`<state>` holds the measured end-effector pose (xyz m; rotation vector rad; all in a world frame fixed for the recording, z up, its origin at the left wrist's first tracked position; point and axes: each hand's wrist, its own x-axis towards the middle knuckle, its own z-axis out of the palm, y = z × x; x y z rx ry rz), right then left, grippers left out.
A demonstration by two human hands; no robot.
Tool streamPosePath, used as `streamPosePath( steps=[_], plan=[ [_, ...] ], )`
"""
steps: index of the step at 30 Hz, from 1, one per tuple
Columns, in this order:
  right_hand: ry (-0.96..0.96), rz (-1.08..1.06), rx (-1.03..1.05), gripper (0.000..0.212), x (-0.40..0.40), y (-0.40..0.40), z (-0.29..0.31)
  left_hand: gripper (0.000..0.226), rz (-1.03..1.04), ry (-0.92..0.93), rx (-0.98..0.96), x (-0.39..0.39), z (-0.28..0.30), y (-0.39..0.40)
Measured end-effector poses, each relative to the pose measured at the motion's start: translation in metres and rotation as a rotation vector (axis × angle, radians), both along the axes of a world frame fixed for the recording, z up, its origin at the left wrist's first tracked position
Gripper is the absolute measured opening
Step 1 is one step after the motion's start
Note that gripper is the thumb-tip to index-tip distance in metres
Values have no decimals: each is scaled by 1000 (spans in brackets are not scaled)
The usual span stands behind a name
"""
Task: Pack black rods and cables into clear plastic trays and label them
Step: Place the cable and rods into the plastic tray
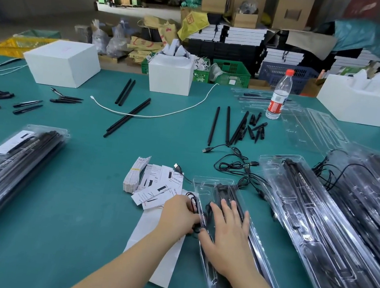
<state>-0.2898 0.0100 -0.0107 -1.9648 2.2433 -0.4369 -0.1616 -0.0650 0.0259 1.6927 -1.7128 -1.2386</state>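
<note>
A clear plastic tray (pixel 207 186) lies lengthwise on the green table (pixel 81 201), near the front edge and just right of centre, with black rods (pixel 226 193) seated in its channels. The right hand (pixel 227 233) rests flat on top of the tray, fingers straight and slightly spread, pressing down and gripping nothing. The left hand (pixel 179 216) is at the tray's left edge, fingers curled around a coiled black cable (pixel 191 199) that sits against that edge; the exact hold is partly hidden by the knuckles. Under the left forearm lies a white paper sheet (pixel 162 258). Just beyond the left hand is a loose heap of printed label cards (pixel 157 188), with a banded stack of cards (pixel 133 175) at its left side. Beyond the tray, loose black USB cables (pixel 232 165) lie tangled on the table. To the right, stacked filled trays (pixel 315 224) run diagonally; a second pile of filled trays (pixel 4 175) lies at the far left. Farther back are loose long rods (pixel 127 117), a group of rods and short spike tips (pixel 240 126), a white cable (pixel 164 113), empty clear trays (pixel 309 127), a water bottle (pixel 278 95) standing upright, and three white boxes (pixel 169 74) along the far edge.
</note>
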Motion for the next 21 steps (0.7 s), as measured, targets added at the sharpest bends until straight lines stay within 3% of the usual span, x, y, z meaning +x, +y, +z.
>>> streamPosePath(
  steps=[5, 21],
  plan=[
    [23, 0, 14, 82, 0, -1, -1, 14, 6, 131, 131, 11, 4, -8],
    [25, -1, 19, 79, 1, 0, 1, 13, -50, 190, 142, 17, 9, -12]
  ],
)
